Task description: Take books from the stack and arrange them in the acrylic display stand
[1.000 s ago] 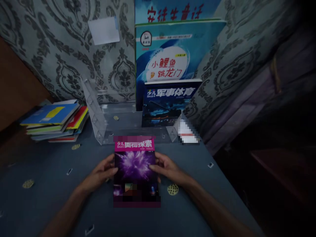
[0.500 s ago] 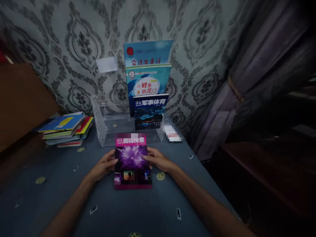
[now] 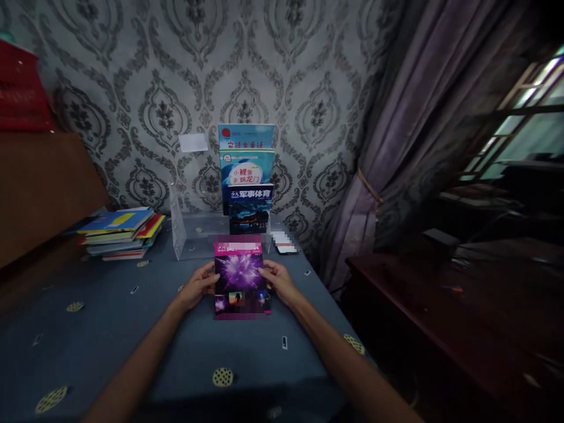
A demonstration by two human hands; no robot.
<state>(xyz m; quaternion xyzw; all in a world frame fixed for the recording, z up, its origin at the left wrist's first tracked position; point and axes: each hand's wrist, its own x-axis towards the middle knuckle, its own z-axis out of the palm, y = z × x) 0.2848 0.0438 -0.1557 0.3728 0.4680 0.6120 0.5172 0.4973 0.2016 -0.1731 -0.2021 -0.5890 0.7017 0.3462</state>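
A purple and black book (image 3: 240, 273) with a bright burst on its cover is held upright between both hands, cover facing me. My left hand (image 3: 199, 286) grips its left edge, thumb on the front. On the right edge, my right hand (image 3: 278, 282) does the same; the fingers behind the book are hidden. Just beyond it stands a clear stepped book rack (image 3: 177, 229). Its right side carries a dark blue book (image 3: 249, 214), a teal book (image 3: 253, 158) behind that, and a light blue book (image 3: 247, 134) at the back.
A pile of books (image 3: 118, 229) lies at the left on the blue patterned tablecloth (image 3: 176, 364). A blurred, pixelated item (image 3: 285, 242) sits right of the rack. A brown box (image 3: 44, 188) stands far left, and a dark red table (image 3: 418, 317) is at the right beside a curtain (image 3: 374, 158).
My view has tilted up and turned to the right, so more of the wall and window shows. Both hands still hold the purple book in front of the rack.
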